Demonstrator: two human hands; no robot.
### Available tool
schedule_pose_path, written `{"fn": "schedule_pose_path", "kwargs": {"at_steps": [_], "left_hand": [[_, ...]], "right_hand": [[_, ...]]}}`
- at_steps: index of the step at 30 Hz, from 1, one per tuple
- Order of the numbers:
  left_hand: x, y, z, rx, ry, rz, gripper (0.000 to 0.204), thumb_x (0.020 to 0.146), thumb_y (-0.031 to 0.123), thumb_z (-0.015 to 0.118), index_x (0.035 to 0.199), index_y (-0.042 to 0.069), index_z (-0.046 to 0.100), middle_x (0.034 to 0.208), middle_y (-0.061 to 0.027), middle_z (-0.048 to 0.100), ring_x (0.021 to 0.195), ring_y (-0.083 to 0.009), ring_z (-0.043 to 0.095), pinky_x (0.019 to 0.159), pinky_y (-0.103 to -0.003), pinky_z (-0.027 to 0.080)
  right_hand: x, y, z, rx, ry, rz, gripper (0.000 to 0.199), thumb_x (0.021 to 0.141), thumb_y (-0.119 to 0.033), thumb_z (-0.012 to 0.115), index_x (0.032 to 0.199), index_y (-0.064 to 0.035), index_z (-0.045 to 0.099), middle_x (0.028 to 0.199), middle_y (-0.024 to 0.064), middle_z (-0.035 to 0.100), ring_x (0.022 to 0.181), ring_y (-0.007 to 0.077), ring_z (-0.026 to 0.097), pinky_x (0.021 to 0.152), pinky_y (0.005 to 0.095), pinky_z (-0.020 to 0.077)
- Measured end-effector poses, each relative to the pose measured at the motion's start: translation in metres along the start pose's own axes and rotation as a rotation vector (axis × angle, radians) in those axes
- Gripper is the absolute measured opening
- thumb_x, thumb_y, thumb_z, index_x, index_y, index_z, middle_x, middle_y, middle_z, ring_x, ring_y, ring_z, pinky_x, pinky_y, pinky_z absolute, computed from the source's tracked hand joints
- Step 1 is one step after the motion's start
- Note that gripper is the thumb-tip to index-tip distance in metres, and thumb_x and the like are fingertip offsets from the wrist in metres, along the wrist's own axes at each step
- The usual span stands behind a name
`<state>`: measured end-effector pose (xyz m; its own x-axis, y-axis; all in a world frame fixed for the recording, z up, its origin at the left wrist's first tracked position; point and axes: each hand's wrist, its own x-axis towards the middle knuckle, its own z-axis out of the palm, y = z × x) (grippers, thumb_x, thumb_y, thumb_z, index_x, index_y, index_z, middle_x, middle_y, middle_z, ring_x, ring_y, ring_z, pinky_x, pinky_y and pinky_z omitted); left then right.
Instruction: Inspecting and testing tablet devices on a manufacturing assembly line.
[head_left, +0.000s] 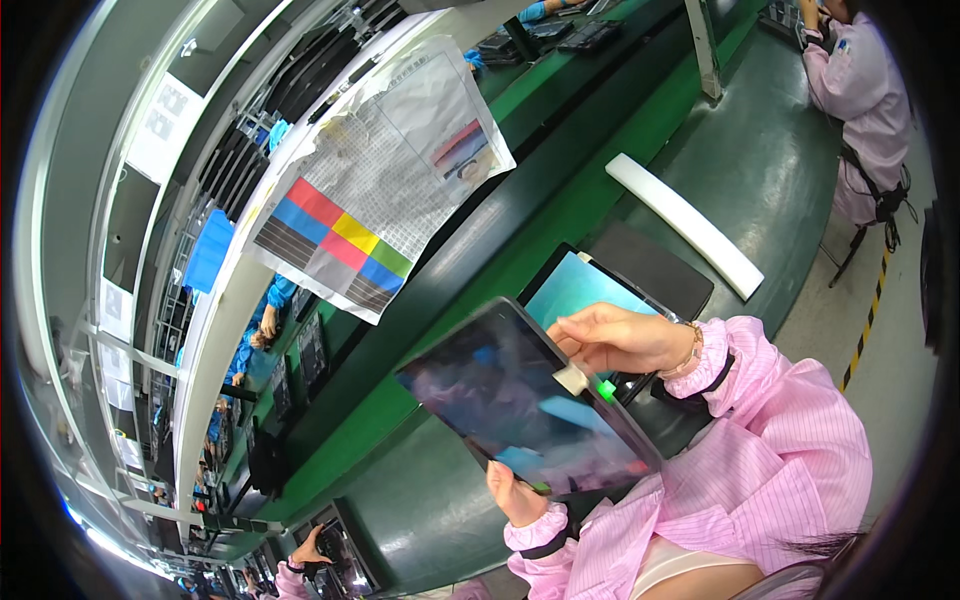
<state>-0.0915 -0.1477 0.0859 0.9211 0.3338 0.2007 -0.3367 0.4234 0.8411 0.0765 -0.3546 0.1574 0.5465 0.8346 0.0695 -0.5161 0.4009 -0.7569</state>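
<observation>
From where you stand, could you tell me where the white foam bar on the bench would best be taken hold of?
Probably at its middle, from above, fingers across the narrow width. The white foam bar lies flat and alone on the green bench, long sides free. Both hands are busy: the left hand and right hand hold the dark tablet.
</observation>
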Motion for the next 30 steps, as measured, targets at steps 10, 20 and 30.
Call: {"fn": "schedule_pose_path", "kwargs": {"at_steps": [10, 20, 30], "left_hand": [[0.073, 0.035, 0.022, 0.113, 0.040, 0.181, 0.047, 0.098, 0.021, 0.052, 0.136, -0.003, 0.040, 0.126, -0.0099, 0.054, 0.109, -0.0178, 0.054, 0.093, -0.030, 0.042], [0.120, 0.039, 0.002, 0.463, -0.205, 0.002, 0.043, 0.098, 0.014, 0.050, 0.135, 0.000, 0.033, 0.117, -0.0168, 0.060, 0.087, -0.0358, 0.069, 0.063, -0.033, 0.059], [0.120, 0.036, -0.002, 0.506, -0.176, 0.024, 0.044, 0.098, 0.014, 0.050, 0.136, -0.001, 0.035, 0.127, -0.0159, 0.054, 0.108, -0.0247, 0.061, 0.075, -0.033, 0.056]], "right_hand": [[0.067, -0.031, 0.010, -0.022, 0.006, -0.359, 0.047, 0.101, -0.040, 0.046, 0.122, 0.0007, 0.057, 0.114, 0.0052, 0.063, 0.101, 0.0108, 0.059, 0.089, 0.0275, 0.0478], [0.135, -0.057, -0.014, -0.117, 0.108, -0.459, 0.047, 0.100, -0.040, 0.049, 0.126, -0.0018, 0.055, 0.118, 0.0038, 0.061, 0.105, 0.0088, 0.056, 0.091, 0.0263, 0.0460], [0.131, -0.057, -0.019, -0.085, -0.029, -0.454, 0.049, 0.100, -0.039, 0.047, 0.130, -0.0005, 0.051, 0.124, 0.0045, 0.058, 0.111, 0.0111, 0.054, 0.097, 0.0289, 0.0436]]}}
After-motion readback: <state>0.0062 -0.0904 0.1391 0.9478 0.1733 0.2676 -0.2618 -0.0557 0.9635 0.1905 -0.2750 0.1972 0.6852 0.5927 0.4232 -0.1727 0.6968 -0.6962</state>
